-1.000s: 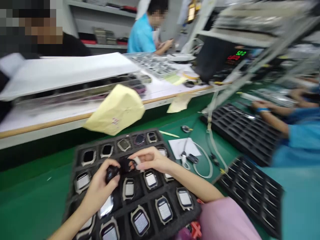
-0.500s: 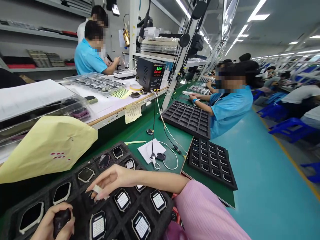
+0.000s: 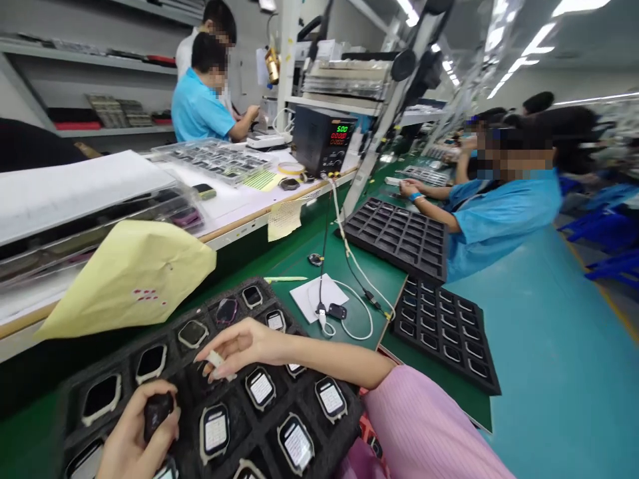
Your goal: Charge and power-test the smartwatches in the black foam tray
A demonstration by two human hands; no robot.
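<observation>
My left hand (image 3: 132, 429) is closed around a dark, rounded watch body (image 3: 158, 414), held over the near left part of a black foam tray (image 3: 252, 436). My right hand (image 3: 249, 349) reaches in from the right with bent fingers and pinches a small whitish piece (image 3: 214, 359), too small to name. It hovers above a tray pocket beside the left hand. Smartwatches lie in the pockets around: one with a lit white screen (image 3: 215, 431), another lit one (image 3: 295, 440), and one with a dark screen (image 3: 151, 362).
A yellow paper bag (image 3: 132, 273) hangs at the shelf edge. On the green bench lie white paper (image 3: 319, 296), cables and a pen (image 3: 285, 279). More black trays (image 3: 399, 233) stand to the right, near a co-worker in blue (image 3: 509, 213). A power supply (image 3: 322, 141) sits on the shelf.
The view has swung left, so everything appears further right. Both hands keep hold of the same things and stay nearly in place over the tray.
</observation>
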